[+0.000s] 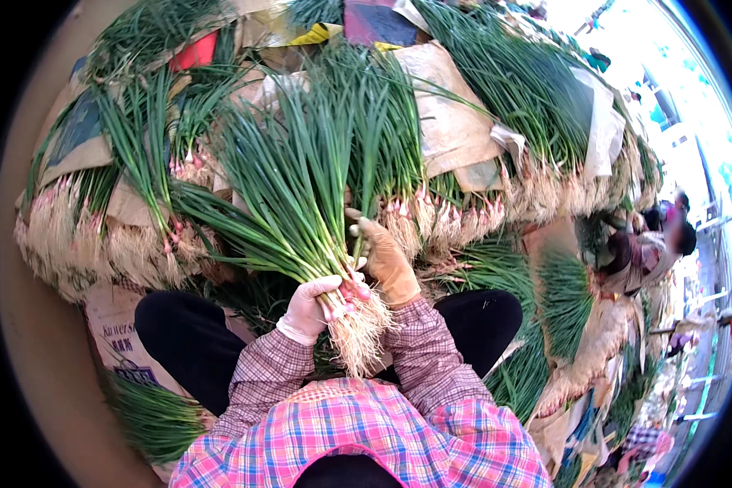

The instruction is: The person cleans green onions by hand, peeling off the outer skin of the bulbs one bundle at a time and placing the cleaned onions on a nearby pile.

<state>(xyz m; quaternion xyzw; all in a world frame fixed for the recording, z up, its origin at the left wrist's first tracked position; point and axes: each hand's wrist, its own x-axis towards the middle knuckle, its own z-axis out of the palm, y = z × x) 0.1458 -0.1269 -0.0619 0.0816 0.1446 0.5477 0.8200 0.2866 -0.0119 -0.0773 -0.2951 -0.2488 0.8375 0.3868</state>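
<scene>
Holding the bunch of green onions [309, 179]: you've got it up in front of your body, leaves fanning away, bulb ends toward you; likely turned so to keep the long leaves off your lap.
Left hand [303, 312]: whitish glove, clasping the bunch by its lower stems just above the bulbs, presumably because the stems gather tightest there.
Right hand [390, 262]: tan glove, laid against the bunch's right side, fingertips at the stems; can't tell if it grips any, could be steadying them.
Roots [358, 335]: pale tangle at the bunch's near end, hanging loose below your fingers.
Knees [185, 342]: yours, dark trousers, bent out on both sides of the bunch, seemingly to leave your arms room.
Piled onions [516, 89]: beyond the bunch, mostly root ends toward you, perhaps laid that way for easy picking up.
Brown sheet [447, 102]: beyond the bunch and to its right, over piled leaves, maybe as cover.
Loose onions [563, 301]: right of the bunch, lying lower.
Printed sack [122, 321]: left of the bunch, probably ground cover.
Co-worker [644, 252]: far right of the bunch, blurred; hands unreadable.
</scene>
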